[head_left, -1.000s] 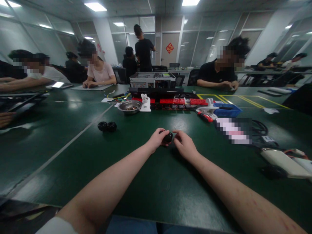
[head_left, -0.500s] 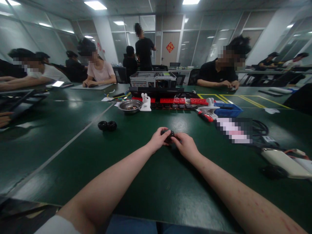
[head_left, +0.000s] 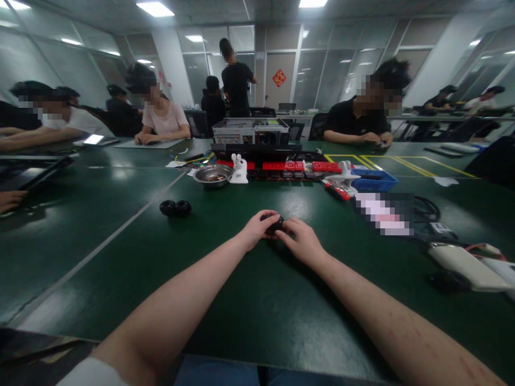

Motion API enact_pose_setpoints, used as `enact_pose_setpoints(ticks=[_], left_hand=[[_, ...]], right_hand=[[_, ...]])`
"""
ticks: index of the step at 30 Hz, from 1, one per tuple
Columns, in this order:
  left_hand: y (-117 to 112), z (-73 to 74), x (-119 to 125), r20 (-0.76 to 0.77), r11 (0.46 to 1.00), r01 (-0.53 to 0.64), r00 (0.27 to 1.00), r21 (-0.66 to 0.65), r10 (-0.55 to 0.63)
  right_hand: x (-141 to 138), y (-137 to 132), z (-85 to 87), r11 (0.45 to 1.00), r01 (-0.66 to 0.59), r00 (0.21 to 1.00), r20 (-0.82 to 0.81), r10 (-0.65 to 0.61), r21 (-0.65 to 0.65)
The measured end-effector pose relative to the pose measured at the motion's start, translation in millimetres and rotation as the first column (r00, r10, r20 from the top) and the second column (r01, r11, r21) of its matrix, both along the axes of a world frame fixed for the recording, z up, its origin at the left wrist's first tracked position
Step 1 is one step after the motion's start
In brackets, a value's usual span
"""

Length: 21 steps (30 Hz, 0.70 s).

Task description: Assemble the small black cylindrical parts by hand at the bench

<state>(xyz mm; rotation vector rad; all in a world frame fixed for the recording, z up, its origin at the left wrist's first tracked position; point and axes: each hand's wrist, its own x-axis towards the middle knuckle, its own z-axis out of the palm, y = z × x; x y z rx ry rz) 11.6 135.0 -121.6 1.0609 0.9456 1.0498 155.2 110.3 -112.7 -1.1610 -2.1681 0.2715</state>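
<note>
Left hand [head_left: 257, 229] and right hand [head_left: 302, 239] meet over green table [head_left: 120, 257], fingers of both pinching small black part [head_left: 276, 223], probably wheel, mostly hidden. Two black wheels [head_left: 175, 208] lie apart to left. Beyond: steel bowl [head_left: 213, 175], red strip [head_left: 298, 166], blue tray [head_left: 374, 182].

On the table [head_left: 257, 311], the left hand [head_left: 255, 230] and the right hand [head_left: 302, 242] hold a small part [head_left: 276, 223] between them, near the middle. Two wheels [head_left: 175, 208] lie left of them. Behind, a bowl [head_left: 212, 176] stands left of a tray [head_left: 376, 185]; a computer case [head_left: 251, 131] stands behind both.
</note>
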Motion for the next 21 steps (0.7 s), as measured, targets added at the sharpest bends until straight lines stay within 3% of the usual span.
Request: enact_pose_setpoints(ticks=[6, 11, 16, 21], left_hand=[[-2, 1.6, 0, -0.018, 0.999, 0.027, 0.999, 0.033, -0.026], [-2, 1.9, 0, -0.005, 1.0, 0.001, 1.0, 0.012, -0.001], [-1, 2.7, 5, -0.106, 0.997, -0.074, 0.992, 0.012, 0.075], [0, 1.1, 4, -0.111, 0.997, -0.072, 0.991, -0.023, 0.069]], right_hand=[[1, 9, -6.7, 0.987, 0.03, 0.991, -0.121, -0.049, -0.156], [1, 10, -9.6, 0.979, -0.048, 0.988, -0.154, 0.017, -0.198], [2, 6, -6.4, 0.996, -0.029, 0.999, 0.014, 0.03, -0.085], [4, 2, -1.5, 0.998, -0.01, 0.98, 0.201, -0.002, 0.06]])
